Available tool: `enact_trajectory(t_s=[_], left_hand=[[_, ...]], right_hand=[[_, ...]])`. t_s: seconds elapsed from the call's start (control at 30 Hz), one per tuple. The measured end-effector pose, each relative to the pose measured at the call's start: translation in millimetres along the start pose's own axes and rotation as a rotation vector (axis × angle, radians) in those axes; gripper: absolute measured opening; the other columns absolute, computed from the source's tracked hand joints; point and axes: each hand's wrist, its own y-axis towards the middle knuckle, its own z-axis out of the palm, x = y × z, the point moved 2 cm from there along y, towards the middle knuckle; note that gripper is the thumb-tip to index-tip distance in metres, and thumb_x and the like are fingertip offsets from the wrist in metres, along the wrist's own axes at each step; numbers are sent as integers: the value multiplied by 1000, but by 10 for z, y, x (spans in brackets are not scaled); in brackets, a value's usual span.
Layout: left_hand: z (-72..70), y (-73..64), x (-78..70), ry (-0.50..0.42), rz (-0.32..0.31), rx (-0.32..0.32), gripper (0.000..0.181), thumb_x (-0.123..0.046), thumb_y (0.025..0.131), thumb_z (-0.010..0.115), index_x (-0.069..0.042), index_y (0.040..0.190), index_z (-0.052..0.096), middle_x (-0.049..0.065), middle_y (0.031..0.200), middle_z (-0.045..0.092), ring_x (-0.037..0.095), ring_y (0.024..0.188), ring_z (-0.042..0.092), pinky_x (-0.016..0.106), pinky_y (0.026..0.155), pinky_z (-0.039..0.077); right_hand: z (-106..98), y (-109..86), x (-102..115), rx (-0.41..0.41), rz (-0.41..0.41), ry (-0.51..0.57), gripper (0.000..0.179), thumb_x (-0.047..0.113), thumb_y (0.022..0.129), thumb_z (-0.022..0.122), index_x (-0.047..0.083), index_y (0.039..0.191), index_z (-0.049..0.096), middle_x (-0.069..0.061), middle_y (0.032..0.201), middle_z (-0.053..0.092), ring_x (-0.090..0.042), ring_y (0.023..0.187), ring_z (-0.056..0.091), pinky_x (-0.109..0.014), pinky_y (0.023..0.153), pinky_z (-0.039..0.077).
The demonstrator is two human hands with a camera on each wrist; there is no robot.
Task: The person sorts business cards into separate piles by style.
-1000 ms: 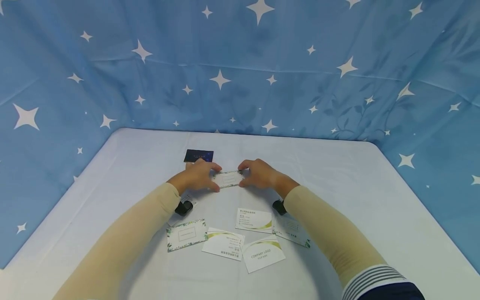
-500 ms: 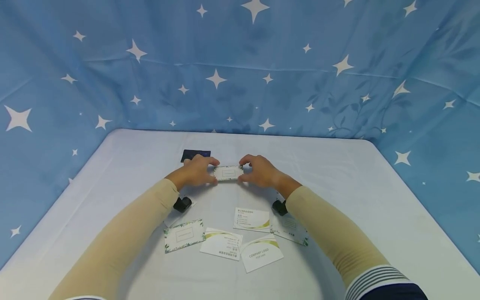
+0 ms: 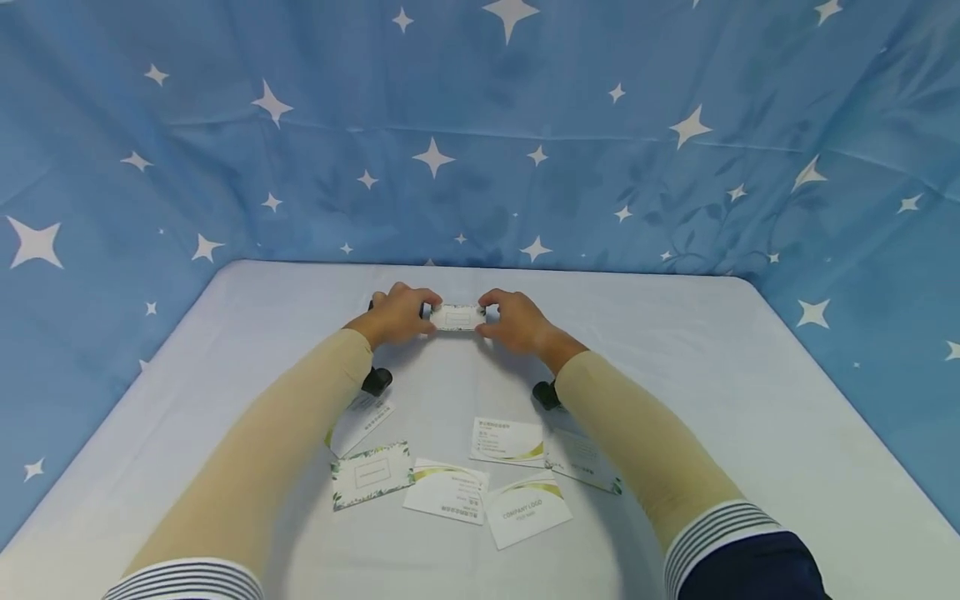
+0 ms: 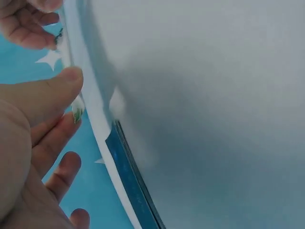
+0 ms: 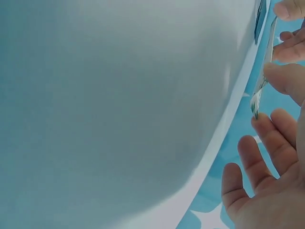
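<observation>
A white business card [image 3: 458, 317] with a green leaf border is held between my two hands over the far part of the table. My left hand [image 3: 400, 314] pinches its left end between thumb and finger. At the other end my right hand [image 3: 517, 321] pinches it the same way. Both wrist views show the card nearly edge-on, with its leafy corner [image 4: 77, 112] past the left thumb. Beside the left hand, a stack of dark blue cards [image 4: 135, 176] lies on the table; in the head view that hand mostly covers it.
Nearer on the white table [image 3: 645, 333] lie a leaf-bordered card [image 3: 372, 475], a COMPANY LOGO card [image 3: 527, 510], and white cards with gold curves, such as one card [image 3: 508, 440]. Another card [image 3: 581, 458] is partly under the right forearm. A starry blue cloth [image 3: 480, 200] hangs behind.
Both hands have moved away from me toward the table's far edge, carrying the leaf-bordered card between them. The left hand now hides most of the dark blue cards.
</observation>
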Motion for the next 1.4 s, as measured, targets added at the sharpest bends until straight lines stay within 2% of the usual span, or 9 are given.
enact_trajectory(t_s=[0.2,0.43,0.63,0.9,1.07,1.4], left_hand=[[-33,28,20,14,-29,-6,52,-26,97,69,-19,146,53,7,140,54,30,131,35,53,101,21],[-28,73,61,20,-32,16,54,-25,97,69,-17,147,53,8,145,52,32,133,35,55,102,21],[-11,113,56,35,-45,42,54,-25,97,69,-17,148,52,9,145,50,32,128,36,53,100,23],[-41,112,17,36,-126,92,58,-26,97,68,-21,151,47,13,146,43,37,119,32,54,99,27],[-40,145,13,44,-128,94,59,-27,97,68,-22,151,46,12,148,42,37,118,31,55,98,28],[5,191,4,73,-137,101,59,-26,97,69,-21,151,47,13,145,45,34,116,33,52,97,27]], right_hand=[[6,114,5,21,19,3,51,28,97,68,9,142,54,-8,142,55,-28,125,51,-42,105,39],[57,198,18,38,75,5,49,25,98,67,9,143,55,-9,146,52,-28,136,43,-44,112,31],[96,232,-9,50,120,0,51,26,97,68,10,143,54,-9,148,50,-28,137,41,-45,113,29],[110,255,-5,77,122,-22,52,27,97,68,11,144,53,-9,148,49,-28,138,39,-44,114,28],[100,262,-11,87,133,-60,54,29,97,68,13,146,51,-8,149,48,-29,138,39,-44,114,27],[117,267,-21,116,138,-71,56,29,98,67,13,148,48,-10,151,46,-30,139,37,-44,114,27]])
